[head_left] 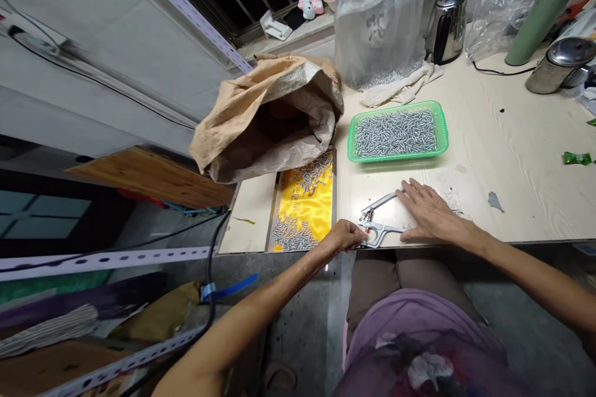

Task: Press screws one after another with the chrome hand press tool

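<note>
Silver spring-loaded pliers (pixel 382 233) lie near the table's front edge, handles spread and jaws toward the left. My right hand (pixel 431 216) spans the handle ends, its fingers long over the upper handle and the thumb by the lower one. My left hand (pixel 345 236) is closed in a pinch at the jaws; whatever is between its fingertips is too small to make out. A small red spot shows by the jaws. Just left of that hand is a yellow printed sheet in a shallow tray (pixel 333 192), with small silver metal pieces (pixel 294 237) heaped on it.
A green plastic basket (pixel 444 136) full of small silver metal pieces stands beyond the pliers. An open brown paper sack (pixel 261 111) leans over the tray's far end. Behind are a clear plastic bag (pixel 379 18), a cloth (pixel 403 87) and a steel kettle (pixel 449 22).
</note>
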### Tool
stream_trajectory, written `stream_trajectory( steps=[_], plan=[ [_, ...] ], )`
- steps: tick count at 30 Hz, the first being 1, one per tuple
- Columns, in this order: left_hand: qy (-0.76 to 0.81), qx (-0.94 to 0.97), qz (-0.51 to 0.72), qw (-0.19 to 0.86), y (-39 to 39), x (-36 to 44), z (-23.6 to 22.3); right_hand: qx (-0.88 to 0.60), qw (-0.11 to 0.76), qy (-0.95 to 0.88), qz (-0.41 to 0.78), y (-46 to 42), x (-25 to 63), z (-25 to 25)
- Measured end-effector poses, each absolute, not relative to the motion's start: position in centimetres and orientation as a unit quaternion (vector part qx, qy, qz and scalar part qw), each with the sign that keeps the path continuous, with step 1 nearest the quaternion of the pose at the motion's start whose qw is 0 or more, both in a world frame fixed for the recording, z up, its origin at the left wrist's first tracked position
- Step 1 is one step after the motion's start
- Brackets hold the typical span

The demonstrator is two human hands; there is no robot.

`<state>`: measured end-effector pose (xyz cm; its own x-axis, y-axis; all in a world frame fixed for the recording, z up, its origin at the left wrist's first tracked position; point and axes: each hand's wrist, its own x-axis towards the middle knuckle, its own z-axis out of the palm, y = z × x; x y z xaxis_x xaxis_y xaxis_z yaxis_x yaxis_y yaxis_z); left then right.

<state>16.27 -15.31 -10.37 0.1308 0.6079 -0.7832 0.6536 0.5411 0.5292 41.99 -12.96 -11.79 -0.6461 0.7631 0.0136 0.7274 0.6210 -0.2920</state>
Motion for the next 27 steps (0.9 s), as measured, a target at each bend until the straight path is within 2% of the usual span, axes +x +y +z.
stream_trajectory(
  steps=[4,9,11,13,15,18,21,27],
  plan=[
    [0.667,0.466,-0.022,0.581,-15.4,16.4,-10.5,-0.390,0.011,-0.911,0.135,-11.4,41.6,-11.0],
    [0.686,0.471,-0.036,0.553,-15.7,16.5,-9.9,-0.400,-0.001,-0.909,0.115,-12.5,40.7,-9.8],
    [0.700,0.514,-0.034,0.494,-15.9,16.4,-9.3,-0.400,0.003,-0.909,0.118,-13.1,40.7,-9.5],
    [0.701,0.596,0.007,0.391,-16.1,16.5,-8.8,-0.398,0.010,-0.909,0.124,-13.7,40.8,-9.4],
    [0.657,0.693,0.059,0.292,-16.4,17.1,-8.6,-0.395,0.015,-0.910,0.127,-14.2,40.8,-9.4],
    [0.524,0.819,0.082,0.220,-16.5,19.1,-9.1,-0.405,0.020,-0.907,0.113,-14.9,40.8,-9.5],
    [0.424,0.885,0.061,0.183,-15.9,21.1,-10.2,-0.421,0.028,-0.902,0.091,-15.4,40.5,-9.7],
    [0.387,0.903,0.000,0.186,-14.3,22.1,-10.9,-0.450,0.042,-0.889,0.073,-16.6,39.8,-10.3]
  ],
)
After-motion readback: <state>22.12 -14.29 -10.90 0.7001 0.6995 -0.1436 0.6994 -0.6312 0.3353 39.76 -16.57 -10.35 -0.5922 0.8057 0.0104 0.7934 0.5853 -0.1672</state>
